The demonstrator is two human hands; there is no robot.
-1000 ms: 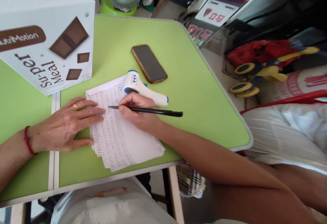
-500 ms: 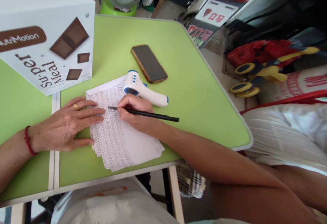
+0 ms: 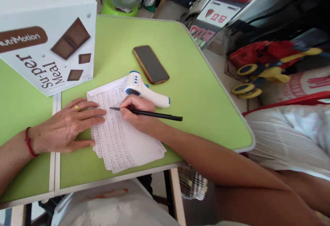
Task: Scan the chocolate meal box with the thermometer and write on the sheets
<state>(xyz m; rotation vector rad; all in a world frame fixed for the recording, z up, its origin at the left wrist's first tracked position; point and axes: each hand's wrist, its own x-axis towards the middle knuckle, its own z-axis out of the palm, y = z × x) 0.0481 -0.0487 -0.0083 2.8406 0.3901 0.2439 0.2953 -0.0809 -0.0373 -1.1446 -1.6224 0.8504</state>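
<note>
Pen point(image 3: 157, 114) over paper point(image 3: 136, 145) beside carton point(image 3: 50, 38)

A gold ring point(image 3: 77, 108), red bracelet point(image 3: 28, 143) and pale garment point(image 3: 110, 208) are worn.

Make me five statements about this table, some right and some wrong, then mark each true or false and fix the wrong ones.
1. The right hand holds a black pen over handwritten sheets. True.
2. The white-and-blue thermometer lies between the phone and the right hand. True.
3. The phone lies on top of the sheets. False: it lies on the green tabletop, apart from them.
4. A red bracelet circles the wrist of the left hand. True.
5. The left hand is clenched in a fist. False: it lies flat, fingers extended onto the sheets.
</note>
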